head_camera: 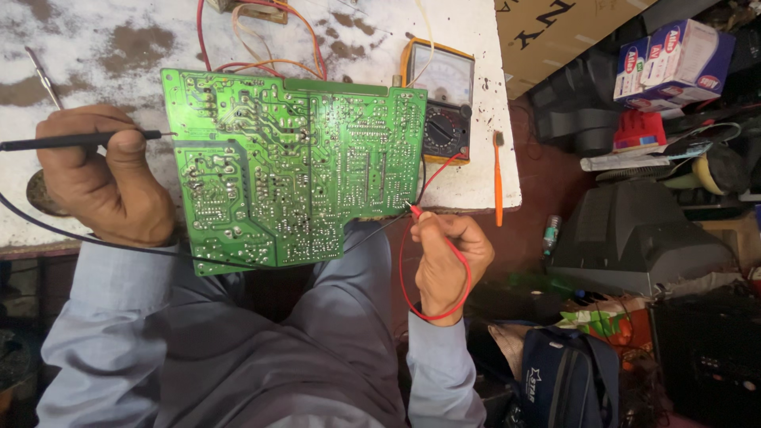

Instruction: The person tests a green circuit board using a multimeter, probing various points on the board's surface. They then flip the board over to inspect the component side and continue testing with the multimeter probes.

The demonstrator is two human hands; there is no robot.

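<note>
Two probes meet one green circuit board, tilted solder-side up against the edge of a stained white surface — an angle that keeps its joints facing the person. The left hand pinches a black probe at the board's left edge; the right hand grips a red probe at its lower right corner. An analogue multimeter lies just behind, dial in view.
</note>
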